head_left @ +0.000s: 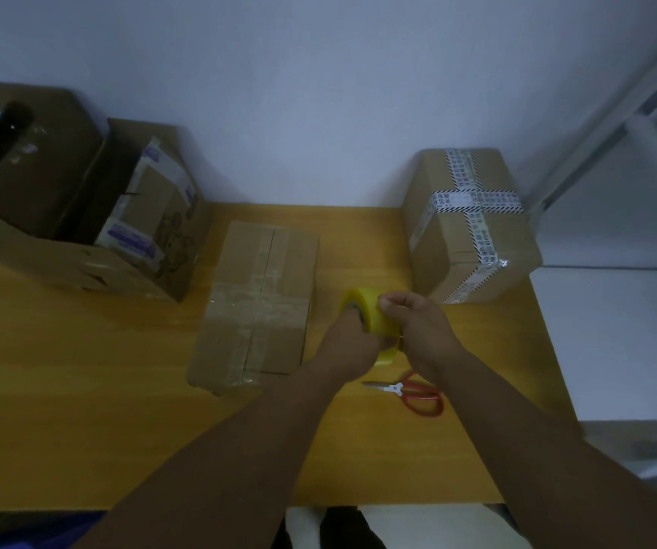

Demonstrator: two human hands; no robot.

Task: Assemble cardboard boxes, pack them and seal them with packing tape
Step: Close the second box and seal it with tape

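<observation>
Packing tape roll (pixel 370 311) is hanging just above the wooden table (pixel 81 390), between the taped cardboard box (pixel 259 299) and the red-handled scissors (pixel 410 392), with both hands holding it. The left hand (pixel 352 342) is gripping it from the near side, fingers seemingly curling into the core. The right hand (pixel 418 322) is pinching at the roll's upper rim with curled fingertips, probably picking for the loose end.

To do this well, the left hand should be steadying the roll and turning it slowly. That way a fingernail is catching the edge across its full width rather than splitting off a sliver. Peeling straight is what guards the strip against tearing or folding on itself.

The roll is looking bright yellow, wide and fairly full, its outer face smooth and slightly glossy. Whether an end is lifting is too blurred to tell.
</observation>
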